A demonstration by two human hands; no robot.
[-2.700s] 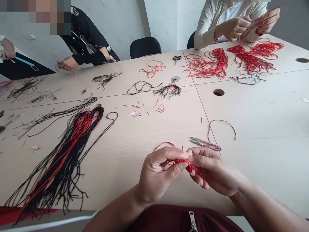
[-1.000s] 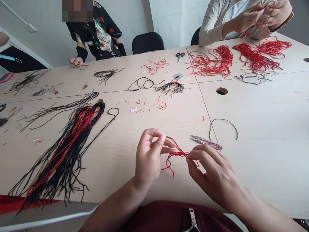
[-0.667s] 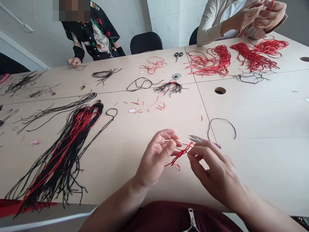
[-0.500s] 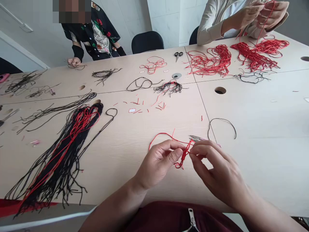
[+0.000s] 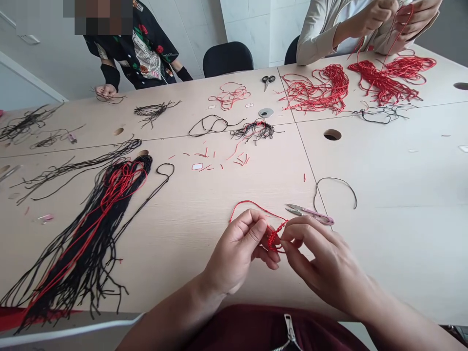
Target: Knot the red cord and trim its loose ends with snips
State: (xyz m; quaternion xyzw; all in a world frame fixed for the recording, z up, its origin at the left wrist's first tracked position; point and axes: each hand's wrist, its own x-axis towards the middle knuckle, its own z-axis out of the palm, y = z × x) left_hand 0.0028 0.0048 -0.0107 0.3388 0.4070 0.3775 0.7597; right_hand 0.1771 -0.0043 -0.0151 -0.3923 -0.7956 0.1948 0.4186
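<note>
Between my hands is a red knotted cord [image 5: 273, 240], bent into a loop, with a thin length of it curving out over the table behind my fingers. My left hand [image 5: 239, 246] pinches its left side between thumb and fingers. Closed on the right side of the same cord is my right hand [image 5: 321, 253], thumb and forefinger pressed together; the exact strand between them is partly hidden. Just beyond my right knuckles lie thread snips [image 5: 310, 213] with pinkish handles, blades pointing left.
A long bundle of black cords [image 5: 87, 234] with red ones on top lies at left. Red cord scraps [image 5: 239, 160] are scattered ahead. Black scissors [image 5: 268, 82] and red cord piles [image 5: 321, 90] lie farther back. Two people sit across the table, one handling red cord.
The knotted cord has turned and curled between my fingers, and my left fingers have spread beneath it. The snips show more fully. The whole view has shifted slightly.
</note>
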